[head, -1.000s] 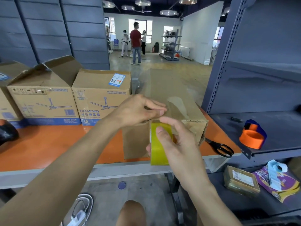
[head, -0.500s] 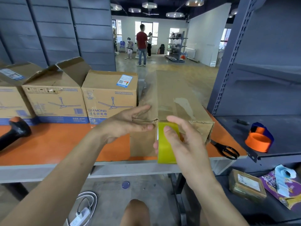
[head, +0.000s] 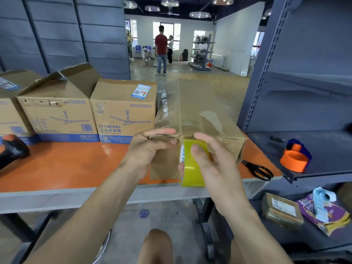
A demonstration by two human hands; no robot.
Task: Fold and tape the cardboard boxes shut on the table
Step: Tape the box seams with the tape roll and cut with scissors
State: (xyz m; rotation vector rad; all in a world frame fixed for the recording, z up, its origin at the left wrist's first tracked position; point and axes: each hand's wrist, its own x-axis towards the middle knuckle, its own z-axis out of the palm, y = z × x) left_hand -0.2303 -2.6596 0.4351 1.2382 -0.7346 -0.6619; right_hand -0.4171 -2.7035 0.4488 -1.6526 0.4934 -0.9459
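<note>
Orange table (head: pixel 66 164), warehouse floor | long box (head: pixel 207 111) lay at near edge, top already showed clear tape | left hand (head: pixel 150 149) fingers curled over its near end edge | right hand (head: pixel 215 164) gripped yellow tape roll (head: pixel 192 168) against end face | open-flapped box (head: pixel 55 111) stood untaped, probably still to do.

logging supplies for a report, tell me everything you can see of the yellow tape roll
The roll of tape is glossy yellow-green packing tape on a white core with dark print, partly hidden. It stands on edge before the near end of the long cardboard box, its top at the box's upper edge. The right hand grips it, thumb on the outer face. The left hand pinches the box edge beside it; whether it touches the roll is unclear.
</note>
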